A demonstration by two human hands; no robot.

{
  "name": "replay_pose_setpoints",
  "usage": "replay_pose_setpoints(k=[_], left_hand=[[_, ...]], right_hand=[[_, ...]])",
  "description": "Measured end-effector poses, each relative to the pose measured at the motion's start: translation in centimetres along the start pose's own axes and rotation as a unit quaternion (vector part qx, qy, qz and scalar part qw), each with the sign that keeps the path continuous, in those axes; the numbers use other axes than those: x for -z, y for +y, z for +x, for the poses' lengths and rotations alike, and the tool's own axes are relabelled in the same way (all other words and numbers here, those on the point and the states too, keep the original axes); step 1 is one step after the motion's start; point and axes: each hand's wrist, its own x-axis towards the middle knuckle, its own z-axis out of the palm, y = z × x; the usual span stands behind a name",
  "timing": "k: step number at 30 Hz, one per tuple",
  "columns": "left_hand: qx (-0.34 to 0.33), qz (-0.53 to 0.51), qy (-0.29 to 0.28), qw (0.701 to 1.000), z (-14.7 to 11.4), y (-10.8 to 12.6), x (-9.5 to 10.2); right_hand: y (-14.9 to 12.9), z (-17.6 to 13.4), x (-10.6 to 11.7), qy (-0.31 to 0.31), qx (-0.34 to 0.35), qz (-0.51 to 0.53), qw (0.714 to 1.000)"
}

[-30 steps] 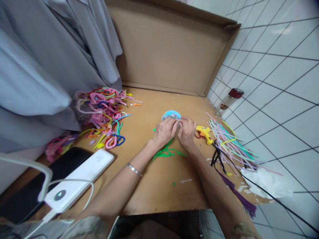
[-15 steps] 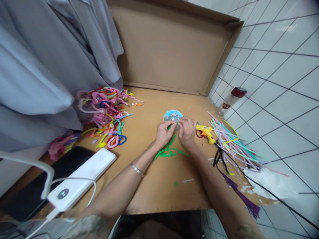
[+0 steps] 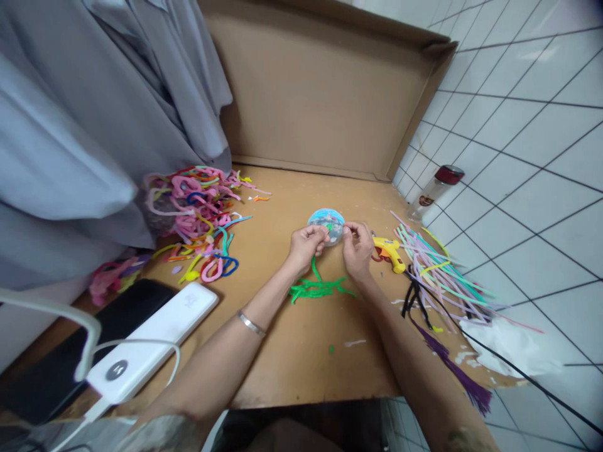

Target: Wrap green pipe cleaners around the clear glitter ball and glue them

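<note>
My left hand is closed in a pinch on a green pipe cleaner; one length hangs below the fingers, and a small green curl shows just past the fingertips. Behind the fingertips lies a round disc, blue along its far side and greyish lower down. My right hand is at the disc's right edge, thumb and fingers bent together; what sits between them, if anything, is too small to make out. Several loose green pipe cleaners lie on the table between my forearms.
A yellow glue gun lies right of my right hand, its black cord running off right. Pipe cleaner bundles lie beyond it, near a bottle. At left are a colourful pile and a white power bank. A cardboard panel stands behind.
My hands have moved apart: the left drew slightly left with the green pipe cleaner, while the right stayed by the disc's right edge. More of the disc now shows between them.
</note>
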Motion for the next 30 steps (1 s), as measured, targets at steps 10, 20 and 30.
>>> replay_pose_setpoints(k=[10,20,30], left_hand=[[0.058,-0.015,-0.039,0.997,0.4,-0.8,1.0],[0.039,0.024,-0.045,0.998,0.3,-1.3,1.7],[-0.009,0.073,-0.063,0.995,0.5,-0.8,2.1]], right_hand=[[0.6,-0.2,-0.2,-0.012,0.009,-0.023,1.0],[0.2,0.5,0.4,-0.115,0.054,0.031,0.991],[0.3,1.1,0.6,-0.185,0.014,0.038,0.982]])
